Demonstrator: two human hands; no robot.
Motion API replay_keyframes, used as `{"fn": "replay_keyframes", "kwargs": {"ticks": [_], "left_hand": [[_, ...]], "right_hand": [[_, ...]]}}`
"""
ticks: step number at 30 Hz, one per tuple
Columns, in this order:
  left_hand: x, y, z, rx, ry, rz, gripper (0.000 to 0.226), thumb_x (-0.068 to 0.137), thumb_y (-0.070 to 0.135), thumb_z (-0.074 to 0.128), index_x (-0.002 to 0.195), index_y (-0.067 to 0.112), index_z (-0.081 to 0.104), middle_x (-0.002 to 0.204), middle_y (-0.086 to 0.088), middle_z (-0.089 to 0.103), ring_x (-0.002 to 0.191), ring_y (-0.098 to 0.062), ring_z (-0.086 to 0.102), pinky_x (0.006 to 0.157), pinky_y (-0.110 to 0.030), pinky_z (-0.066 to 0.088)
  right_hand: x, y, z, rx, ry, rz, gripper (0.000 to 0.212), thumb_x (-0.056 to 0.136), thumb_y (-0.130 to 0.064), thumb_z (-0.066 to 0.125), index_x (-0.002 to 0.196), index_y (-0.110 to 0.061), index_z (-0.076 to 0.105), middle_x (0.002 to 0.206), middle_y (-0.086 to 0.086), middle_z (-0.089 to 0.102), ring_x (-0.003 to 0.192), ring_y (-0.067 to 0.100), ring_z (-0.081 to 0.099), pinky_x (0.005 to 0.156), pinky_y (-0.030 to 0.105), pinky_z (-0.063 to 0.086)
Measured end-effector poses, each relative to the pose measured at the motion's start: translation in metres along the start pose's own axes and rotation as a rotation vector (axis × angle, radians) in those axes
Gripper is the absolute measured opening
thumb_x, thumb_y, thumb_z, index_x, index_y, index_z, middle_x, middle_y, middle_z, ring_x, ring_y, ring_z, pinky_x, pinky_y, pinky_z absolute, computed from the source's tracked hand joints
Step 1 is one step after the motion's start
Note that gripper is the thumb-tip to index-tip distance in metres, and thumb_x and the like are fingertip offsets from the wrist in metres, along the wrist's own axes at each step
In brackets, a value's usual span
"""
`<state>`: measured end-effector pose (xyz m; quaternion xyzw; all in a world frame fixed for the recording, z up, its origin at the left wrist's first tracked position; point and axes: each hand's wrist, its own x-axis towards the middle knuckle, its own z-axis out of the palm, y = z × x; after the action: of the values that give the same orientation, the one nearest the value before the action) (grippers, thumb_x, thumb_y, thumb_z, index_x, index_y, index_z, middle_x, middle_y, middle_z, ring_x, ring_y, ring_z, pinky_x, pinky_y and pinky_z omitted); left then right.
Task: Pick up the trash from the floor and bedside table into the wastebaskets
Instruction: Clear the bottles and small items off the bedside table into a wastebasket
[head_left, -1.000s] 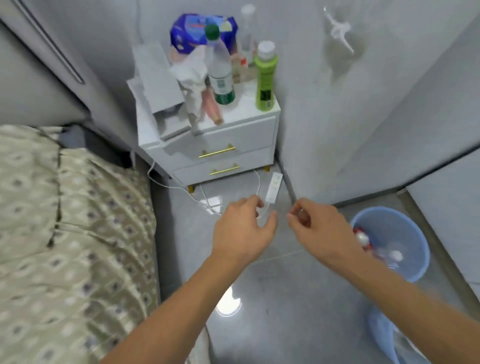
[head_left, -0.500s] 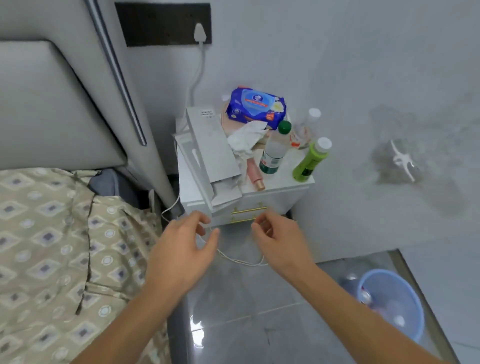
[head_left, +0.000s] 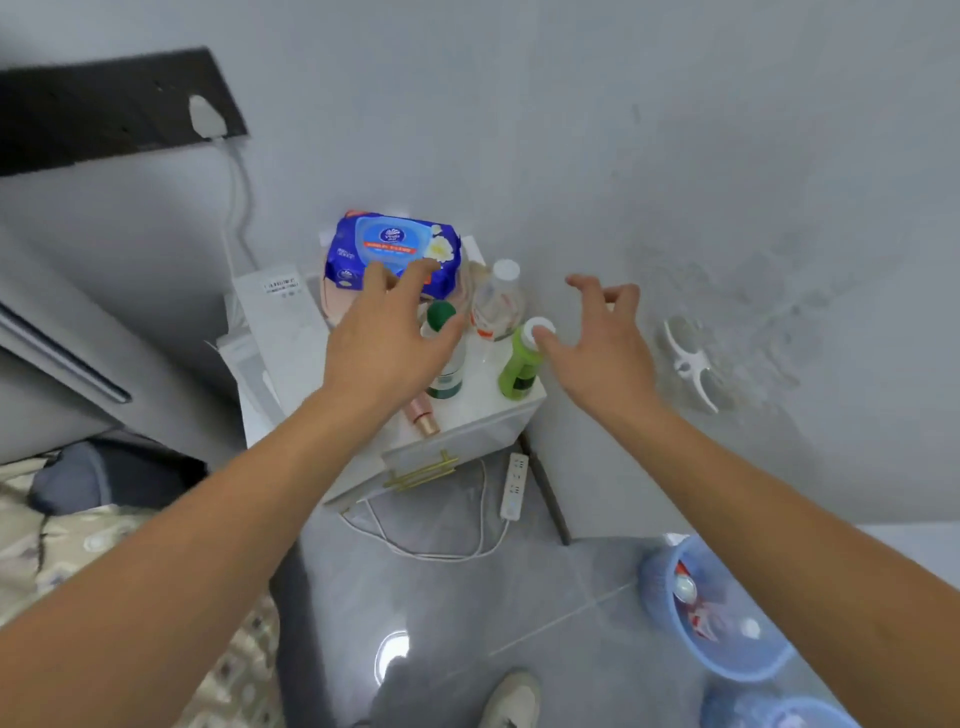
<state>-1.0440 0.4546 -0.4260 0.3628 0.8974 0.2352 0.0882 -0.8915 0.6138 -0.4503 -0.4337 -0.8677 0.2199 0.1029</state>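
Observation:
The white bedside table (head_left: 467, 434) carries a blue wipes pack (head_left: 387, 244), a green-capped clear bottle (head_left: 441, 358), a white-capped clear bottle (head_left: 498, 296), a green bottle (head_left: 519, 364) and a pink tube (head_left: 423, 415). My left hand (head_left: 389, 338) hovers open over the table, fingers spread in front of the wipes pack; it hides the crumpled tissue. My right hand (head_left: 597, 338) is open with loosely curved fingers, its thumb at the green bottle's white cap. Neither hand holds anything. A blue wastebasket (head_left: 660, 571) with trash inside stands on the floor at the lower right.
A white box (head_left: 283, 322) lies on the table's left side. A power strip (head_left: 514, 486) and white cables (head_left: 441, 551) lie on the floor below the drawers. The bed (head_left: 62, 545) is at left, a second blue basket (head_left: 795, 714) at the bottom right, my shoe (head_left: 511, 699) below.
Both hands rose from in front of the drawers up over the tabletop and spread open. The view has moved closer to the bedside table.

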Motion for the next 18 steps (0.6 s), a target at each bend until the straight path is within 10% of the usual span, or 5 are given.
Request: {"fn": "replay_keyframes", "kwargs": {"ticks": [8,18], "left_hand": [[0.039,-0.026,0.044,0.124,-0.203,0.094,0.046,0.094,0.052,0.06,0.13,0.026,0.051,0.119,-0.007,0.049,0.1,-0.031,0.059,0.073,-0.037,0.049],[-0.012,-0.02,0.008,-0.135,0.037,0.281,0.026,0.093,0.041,0.067,0.095,0.02,0.051,0.088,0.004,0.054,0.08,-0.021,0.05,0.066,-0.038,0.046]], "right_hand": [[0.03,0.008,0.062,-0.039,-0.163,0.065,0.049,0.086,-0.047,0.067,0.125,-0.023,0.05,0.12,0.01,0.043,0.1,0.037,0.059,0.086,0.044,0.054],[-0.061,0.015,0.039,0.055,-0.007,0.008,0.041,0.083,-0.044,0.074,0.113,-0.024,0.054,0.102,0.0,0.042,0.079,0.026,0.056,0.066,0.034,0.045]]}}
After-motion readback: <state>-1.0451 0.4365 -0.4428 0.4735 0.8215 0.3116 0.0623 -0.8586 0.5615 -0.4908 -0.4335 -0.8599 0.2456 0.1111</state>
